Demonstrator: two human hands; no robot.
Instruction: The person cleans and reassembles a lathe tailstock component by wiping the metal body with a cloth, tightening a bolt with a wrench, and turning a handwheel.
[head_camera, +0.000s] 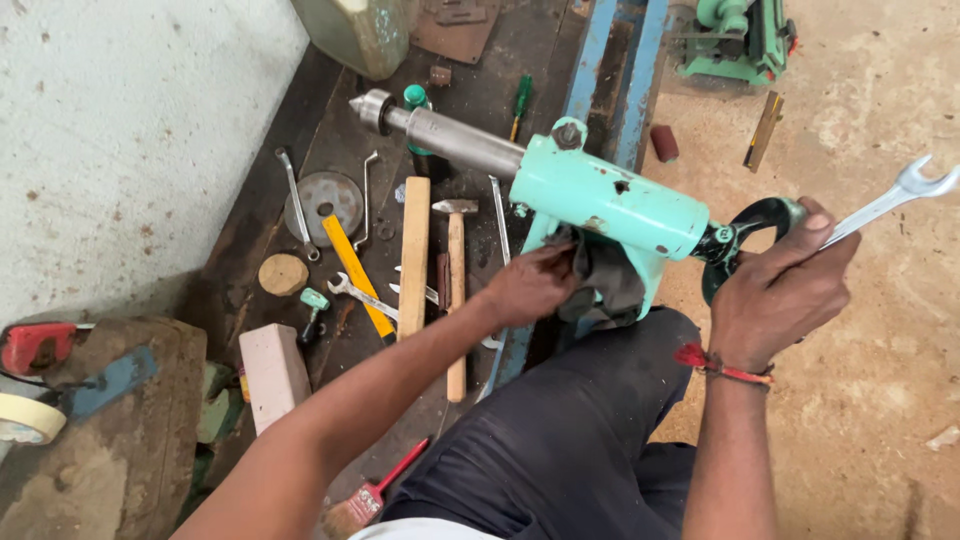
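- Over on the left, a hammer (456, 290) with a wooden handle, a wood strip (414, 255), a yellow rule (356, 275) and loose spanners lay on the dark, grimy floor.
- At centre, the left hand (530, 285) had its fingers bunched on a dark rag (603, 280), pressed under the mint-green cast machine body (605, 205); its smooth steel shaft (455, 137) pointed up-left.
- Wiping would go best with short, firm strokes while the casting was braced.
- Rightward, the right hand (775, 290) was clamped around the black handwheel (750, 235), a bright open-ended spanner (890, 200) pinched in its fingers.
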